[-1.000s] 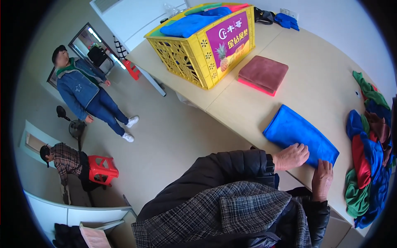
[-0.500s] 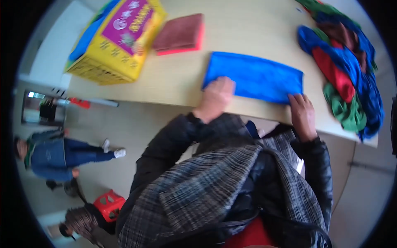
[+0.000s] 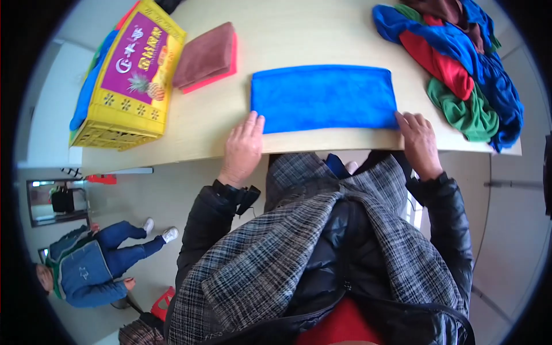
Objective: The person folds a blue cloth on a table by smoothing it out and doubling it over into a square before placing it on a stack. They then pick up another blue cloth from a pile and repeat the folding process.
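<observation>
Seen from above my own head, a pale counter (image 3: 322, 31) curves across the top of the view. At its far left stands a yellow plastic crate (image 3: 123, 86) with blue cloth showing inside it, and just beside it lies a folded brown towel on a red one (image 3: 208, 56), a small stack that looks finished. In the middle, near the counter's front edge, lies a blue towel (image 3: 325, 98), flat and folded into a long, neat rectangle. My left hand (image 3: 242, 150) rests flat, fingers (image 3: 252, 125) together and outstretched, touching the towel's near left corner. My right hand (image 3: 418, 138) lies at the near right corner, fingers (image 3: 409, 122) loosely curled onto the edge; neither hand is gripping anything. At the far right sits a loose heap of blue, red and green cloths (image 3: 460, 63), unfolded. I judge this towel partly folded, with at least one more fold to match the stack, and most of the heap waiting.
</observation>
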Motion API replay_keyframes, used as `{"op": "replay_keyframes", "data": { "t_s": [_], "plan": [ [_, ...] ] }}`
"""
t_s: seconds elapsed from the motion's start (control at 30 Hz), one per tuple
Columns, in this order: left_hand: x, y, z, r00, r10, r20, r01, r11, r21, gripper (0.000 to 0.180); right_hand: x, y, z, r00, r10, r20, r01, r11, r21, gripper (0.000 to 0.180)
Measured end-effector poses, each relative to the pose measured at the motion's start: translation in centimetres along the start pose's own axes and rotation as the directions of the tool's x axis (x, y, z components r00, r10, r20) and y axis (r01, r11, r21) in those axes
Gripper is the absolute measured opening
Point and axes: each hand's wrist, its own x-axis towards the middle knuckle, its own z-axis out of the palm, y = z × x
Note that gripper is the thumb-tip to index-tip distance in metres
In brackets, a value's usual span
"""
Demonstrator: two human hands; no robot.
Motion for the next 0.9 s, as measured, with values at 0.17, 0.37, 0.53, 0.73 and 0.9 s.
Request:
{"op": "replay_keyframes", "data": {
  "t_s": [0.17,0.37,0.53,0.73,0.9],
  "plan": [
    [0.7,1.2,-7.6,0.995,-0.018,0.094,0.049,0.939,-0.34,0.035,1.3,-2.7,-2.7,0.993,0.056,-0.103,-0.036,0.981,0.191,0.031],
    [7.1,4.8,-1.7,1.0,0.021,0.002,-0.018,0.88,-0.474,0.044,7.7,-7.2,4.0,0.995,-0.061,-0.079,0.078,0.97,0.23,0.039],
    [5.1,6.0,3.6,0.999,-0.031,-0.022,0.019,0.914,-0.404,0.056,7.0,-9.4,6.6,0.996,0.016,0.091,-0.024,0.996,0.089,0.056],
    [6.1,4.4,3.6,0.998,-0.061,0.008,0.059,0.918,-0.391,0.064,6.2,-4.3,6.6,0.983,0.137,0.12,-0.136,0.991,-0.015,0.06],
    [5.0,2.9,3.0,0.989,-0.114,0.098,0.14,0.938,-0.317,0.066,4.1,-2.1,6.4,0.966,0.228,0.12,-0.229,0.973,-0.007,0.059]
  ]
}}
